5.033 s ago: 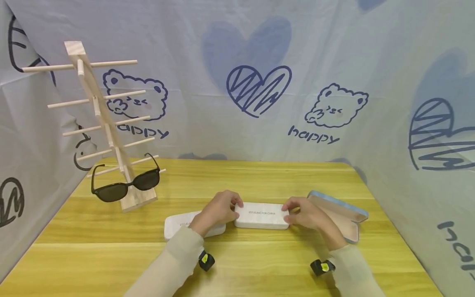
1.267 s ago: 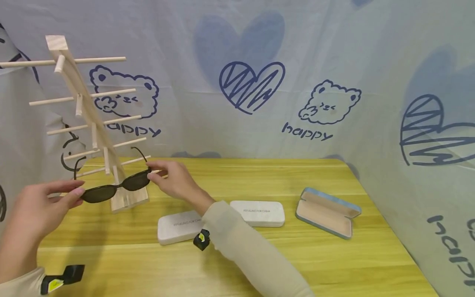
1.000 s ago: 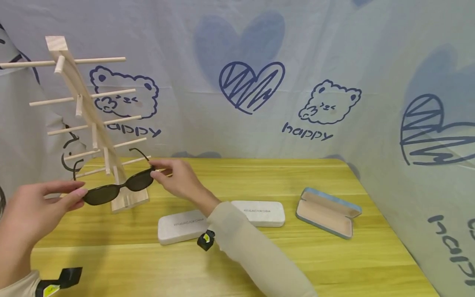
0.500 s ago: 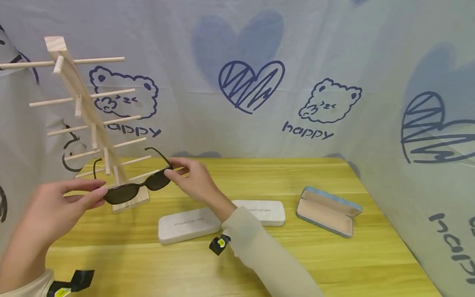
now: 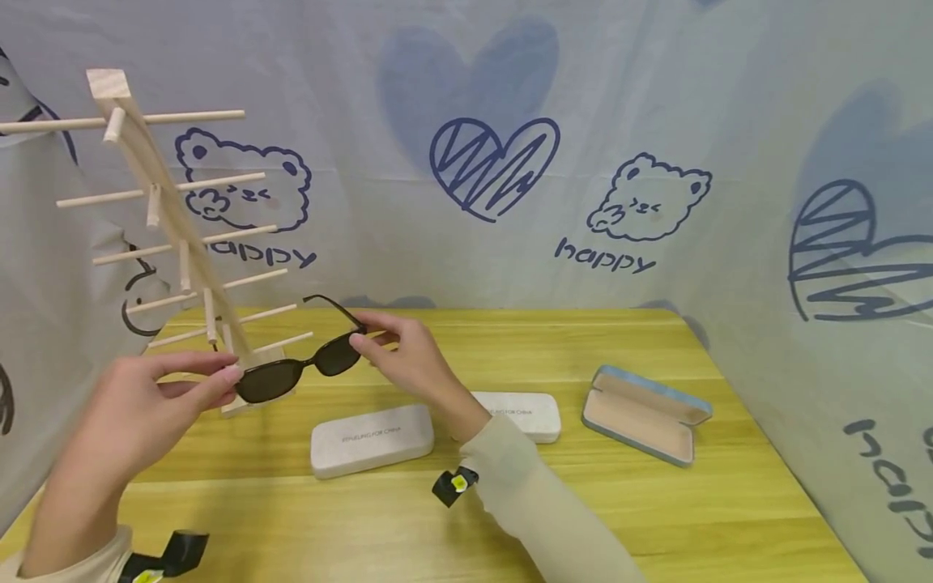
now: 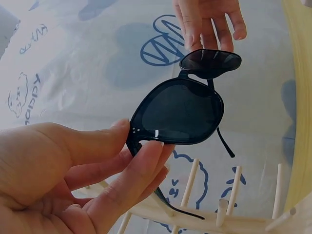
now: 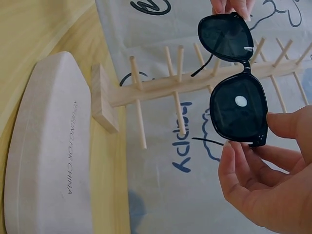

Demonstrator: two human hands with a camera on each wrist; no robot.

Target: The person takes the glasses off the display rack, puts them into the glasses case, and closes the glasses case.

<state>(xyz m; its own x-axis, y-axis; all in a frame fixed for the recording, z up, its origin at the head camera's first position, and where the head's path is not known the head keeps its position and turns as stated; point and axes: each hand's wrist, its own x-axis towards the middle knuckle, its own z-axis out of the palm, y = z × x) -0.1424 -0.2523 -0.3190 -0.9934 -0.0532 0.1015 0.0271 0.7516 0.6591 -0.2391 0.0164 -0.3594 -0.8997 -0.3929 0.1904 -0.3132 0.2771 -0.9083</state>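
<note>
Black sunglasses with dark lenses and unfolded temples are held up between both hands, in front of a wooden display rack. My left hand pinches the frame's left outer corner between thumb and fingers. At the other outer corner, my right hand pinches the frame near the hinge. The left wrist view shows the sunglasses close up, the left thumb on the corner by small silver dots. In the right wrist view the lenses of the sunglasses face the camera, both corners gripped.
The wooden rack with its pegs stands at left. A white glasses case, closed, lies below the hands. Another white case is partly behind the right forearm. A blue case lies open at right. Printed cloth surrounds the table.
Earlier the hands held a white case while the sunglasses hung on the rack. Then both hands took the sunglasses off its lowest pegs and have moved them right, away from the rack.
</note>
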